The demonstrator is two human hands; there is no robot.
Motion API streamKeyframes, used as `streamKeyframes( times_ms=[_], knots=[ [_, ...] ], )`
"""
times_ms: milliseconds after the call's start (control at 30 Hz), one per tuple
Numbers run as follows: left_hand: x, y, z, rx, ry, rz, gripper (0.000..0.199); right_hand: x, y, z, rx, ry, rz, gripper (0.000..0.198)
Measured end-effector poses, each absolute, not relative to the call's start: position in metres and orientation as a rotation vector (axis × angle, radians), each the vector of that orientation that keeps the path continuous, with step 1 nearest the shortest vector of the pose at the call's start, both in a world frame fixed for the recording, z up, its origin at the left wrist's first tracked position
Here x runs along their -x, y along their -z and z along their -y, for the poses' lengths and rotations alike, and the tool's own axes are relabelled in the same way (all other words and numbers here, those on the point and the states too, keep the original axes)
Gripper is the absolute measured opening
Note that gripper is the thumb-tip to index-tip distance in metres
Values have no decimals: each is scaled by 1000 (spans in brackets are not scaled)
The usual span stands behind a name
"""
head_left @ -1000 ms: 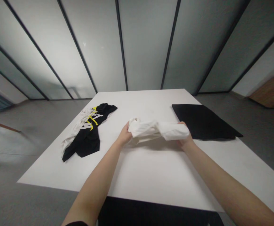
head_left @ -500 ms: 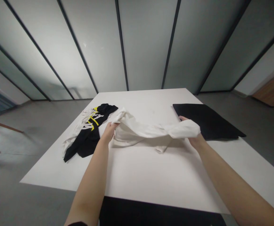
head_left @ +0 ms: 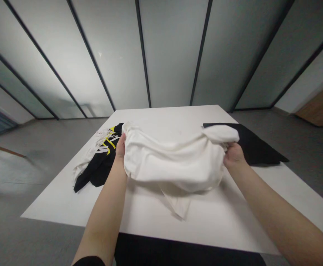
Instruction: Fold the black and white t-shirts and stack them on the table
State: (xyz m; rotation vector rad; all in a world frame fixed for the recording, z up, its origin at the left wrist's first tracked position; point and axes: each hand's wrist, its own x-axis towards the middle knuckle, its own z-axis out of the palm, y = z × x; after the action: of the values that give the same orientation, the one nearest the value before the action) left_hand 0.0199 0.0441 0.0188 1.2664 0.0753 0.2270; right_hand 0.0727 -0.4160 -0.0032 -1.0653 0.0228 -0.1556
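Over the middle of the white table (head_left: 56, 199), a white cloth (head_left: 172, 159) hangs loosely stretched between the left hand (head_left: 120, 148) and the right hand (head_left: 234, 155), each gripping one end. Its upper edge sags, soft creases cross its front, a bunched fold (head_left: 221, 133) puffs out by the right hand, and a pointed flap (head_left: 180, 207) droops below.

Hiding parts of the left fingers (head_left: 121, 143) and right fingers (head_left: 230, 148) behind the white cloth (head_left: 175, 159), blurring at its hanging corner. Covering the right side of the printed black garment (head_left: 98, 166), leaving its lettering unreadable. Masking the left stretch of the black mat (head_left: 261, 147). Cutting off left forearm (head_left: 106, 207), right forearm (head_left: 280, 210) and a dark shape (head_left: 189, 251) nearby, the desk (head_left: 283, 181) at right.
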Motion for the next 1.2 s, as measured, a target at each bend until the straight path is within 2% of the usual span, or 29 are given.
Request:
streamKeyframes(
  times_ms=[133, 200, 267, 400, 500, 667, 767, 833, 900, 1033, 1200],
  knots=[
    [-54, -14, -38, -1514, -283, -207, 80, -79, 12, 400, 1196, 139, -76, 55],
    [-54, 6, -29, -1759, -245, -246, 84, -72, 29, 389, 1432, 84, -129, 69],
    [-47, 27, -15, -2048, -226, -202, 86, -62, 45, 376, 1731, 44, -7, 75],
    [-29, 47, 15, -2638, -275, -13, 57, -49, 57, 343, 2206, 57, 451, 68],
    [-24, 41, 29, -2799, -248, 138, 38, -44, 56, 315, 2384, 49, 641, 66],
    [-10, 32, 53, -2639, -195, 438, 28, -35, 59, 284, 2478, 145, 714, 73],
    [5, 33, 72, -2292, -99, 688, 23, -32, 59, 286, 2379, 174, 700, 52],
    [11, 33, 80, -2135, -119, 694, 27, -31, 55, 295, 2220, 86, 650, 32],
    [12, 32, 79, -2150, -230, 659, 42, -33, 48, 307, 1981, -21, 495, 25],
    [1, 34, 59, -2505, -385, 455, 68, -42, 32, 333, 1516, -183, 133, 43],
    [-11, 42, 33, -2666, -388, -67, 78, -41, 26, 359, 1452, -563, 165, 46]
  ],
)
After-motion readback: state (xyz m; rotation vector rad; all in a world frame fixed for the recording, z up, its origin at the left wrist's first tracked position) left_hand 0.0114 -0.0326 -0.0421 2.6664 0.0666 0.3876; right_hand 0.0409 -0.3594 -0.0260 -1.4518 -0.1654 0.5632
